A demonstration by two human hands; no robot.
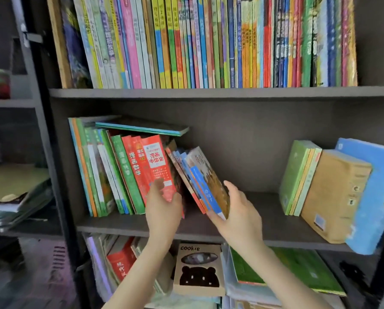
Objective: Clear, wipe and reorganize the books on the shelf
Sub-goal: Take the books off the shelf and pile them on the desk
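Fingers (177,198) of left hand (163,208) curled round lower edge of red book (157,166), last upright in left row on middle shelf (124,225). Teal book (142,127) flat across top of that row. Just right, fingers (231,189) of right hand (240,216) clamped on bundle of blue books (200,184), thumb on cover, tops tilted left toward red book. Well apart at right, side by side: green books (298,177), tan book (335,197), big blue book (373,192).
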